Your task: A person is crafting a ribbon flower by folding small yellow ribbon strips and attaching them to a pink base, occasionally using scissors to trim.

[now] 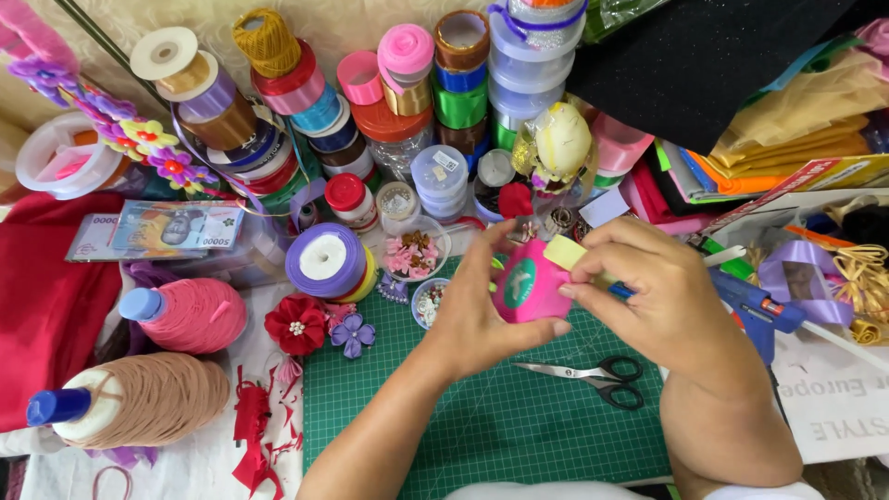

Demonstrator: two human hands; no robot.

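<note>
My left hand (474,315) grips a round pink tape measure (528,289) with a green centre, held above the green cutting mat (519,417). My right hand (648,296) pinches the pale yellow end of the tape (565,251) that sticks out at the top of the case. Both hands meet over the middle of the mat, with the case between them. Black-handled scissors (597,378) lie shut on the mat just below my right hand.
Stacks of coloured ribbon spools (435,102) line the back. A purple ribbon roll (326,260), a red fabric flower (296,324) and two large thread cones (190,315) lie at the left. A blue glue gun (755,310) and folded fabrics (787,148) sit at the right.
</note>
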